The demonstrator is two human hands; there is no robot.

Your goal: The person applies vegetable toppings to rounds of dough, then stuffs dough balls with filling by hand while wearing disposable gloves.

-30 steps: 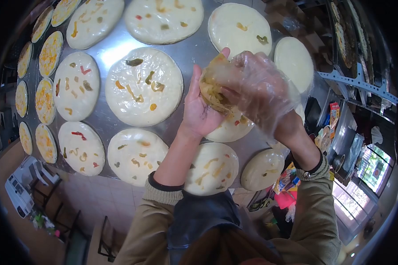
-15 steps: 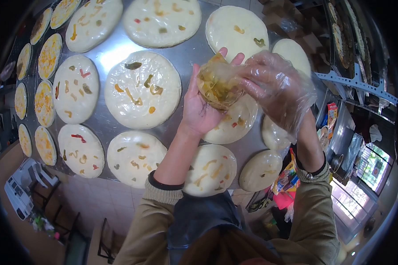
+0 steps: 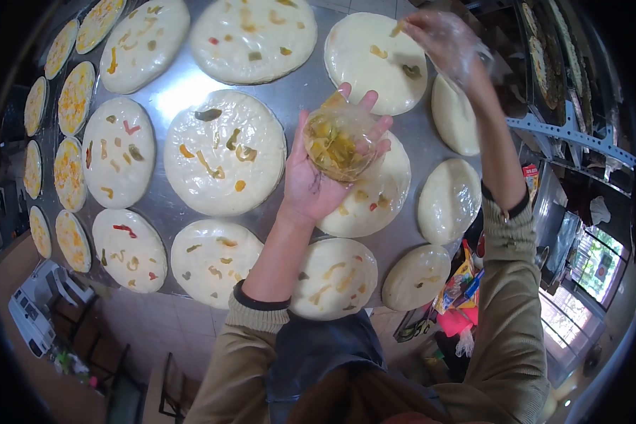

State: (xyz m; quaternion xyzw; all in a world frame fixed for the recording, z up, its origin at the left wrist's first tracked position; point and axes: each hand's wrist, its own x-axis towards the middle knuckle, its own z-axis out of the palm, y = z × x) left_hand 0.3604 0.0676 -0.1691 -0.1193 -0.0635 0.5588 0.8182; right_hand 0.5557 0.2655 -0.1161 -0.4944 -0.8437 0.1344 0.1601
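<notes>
My left hand (image 3: 305, 185), bare and palm up, supports a clear plastic bag (image 3: 339, 147) of yellow-green pepper pieces above the metal table (image 3: 300, 95). A dough round (image 3: 385, 152) lies partly hidden under that hand. At the upper right, my right hand (image 3: 445, 42) wears a thin clear plastic glove and pinches a yellowish pepper strip (image 3: 396, 29) over the far edge of a dough round (image 3: 357, 78). That round carries a few pepper pieces. To its right lie a plain dough round (image 3: 456, 113) and a glossy one (image 3: 448, 201).
Several flat dough rounds (image 3: 226, 155) with coloured pepper pieces cover the table, and rounds with an orange-yellow topping (image 3: 76, 99) line its left end. A blue perforated metal bar (image 3: 572, 134) and racks stand at right. Colourful packets (image 3: 456, 286) sit near the right front edge.
My right hand has left the bag and moved up and away to the far dough round with a pepper strip. My left hand stays nearly in place, its bag now in full view.
</notes>
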